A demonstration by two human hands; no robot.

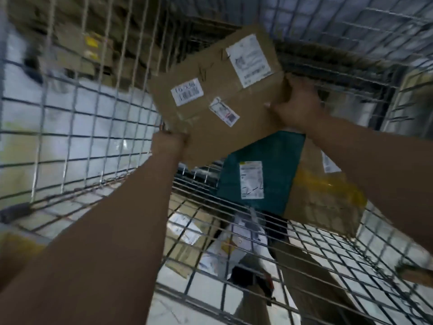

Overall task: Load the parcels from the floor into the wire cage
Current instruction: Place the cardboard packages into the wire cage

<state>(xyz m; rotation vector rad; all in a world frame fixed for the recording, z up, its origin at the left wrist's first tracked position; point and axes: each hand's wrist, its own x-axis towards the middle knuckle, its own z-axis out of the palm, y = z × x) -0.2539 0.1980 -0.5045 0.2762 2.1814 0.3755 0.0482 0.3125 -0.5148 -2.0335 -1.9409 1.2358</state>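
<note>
Fingers point(291, 90) of the right hand point(296, 106) are curled round the 3 o'clock edge of the cardboard box point(218, 97), with the thumb pressed on its top face. The left hand point(169, 143) is clamped on the corner at 7 o'clock, its fingers hidden beneath, so their spread cannot be told. The box is held tilted in the air inside the wire cage point(70, 118), above a teal parcel point(281, 165) and a brown box with yellow tape point(325, 198), which lie touching each other at 5 o'clock. It is judged stiff and flat-sided, and light enough to be carried by two edge grips. Its taped seams could be slippery, so opposite edges or corners are judged the soundest places to be held. Counted: one box in hand bearing three white labels point(249, 59), and two parcels loaded beneath it. More parcels point(225, 247) are seen blurred through the mesh at 6 o'clock, their number not to be told.
</note>
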